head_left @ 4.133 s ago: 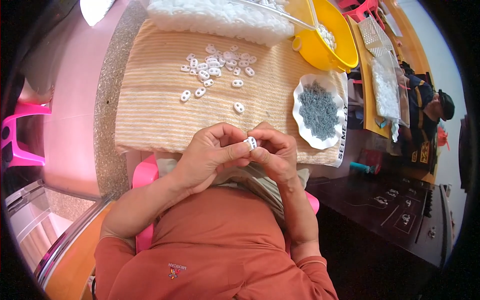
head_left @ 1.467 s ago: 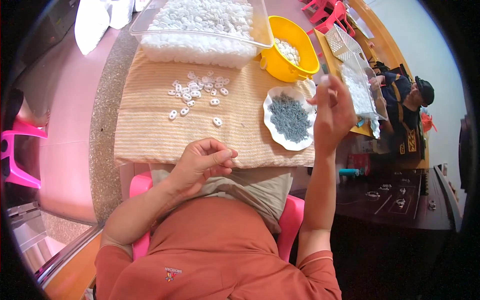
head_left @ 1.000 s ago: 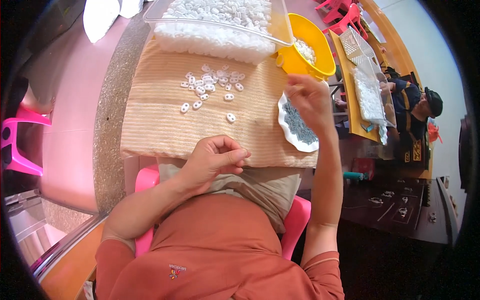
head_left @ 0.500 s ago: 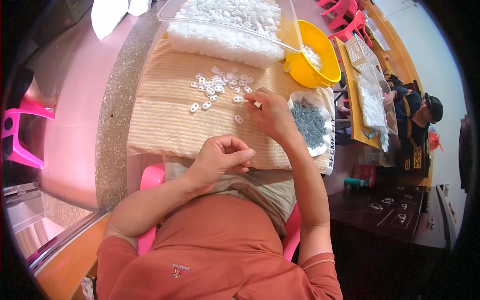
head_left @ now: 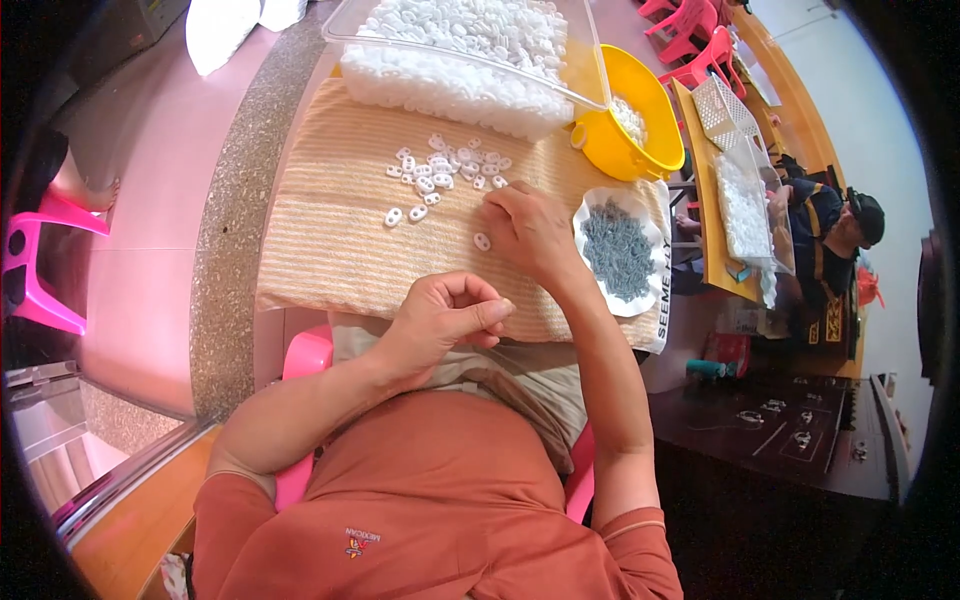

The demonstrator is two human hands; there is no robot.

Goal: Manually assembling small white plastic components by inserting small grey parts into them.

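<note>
Now the right hand [head_left: 528, 228], back from the white paper plate of small grey metal bits [head_left: 617, 250] where it was approx. 1 s ago, lies flat on the striped tan cloth [head_left: 330, 230] over the bench; fingers close to a lone white two-hole plastic piece [head_left: 482, 241], grip not discernible. Left hand [head_left: 445, 318] unchanged near the lap, fingers curled tight, contents hidden. Loose white pieces [head_left: 440, 175] lie just beyond. Judged: next piece being picked.

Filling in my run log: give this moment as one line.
right hand: reaching for a white piece on striped mat | left hand: fingers curled, contents hidden | grey bits on plate
</note>
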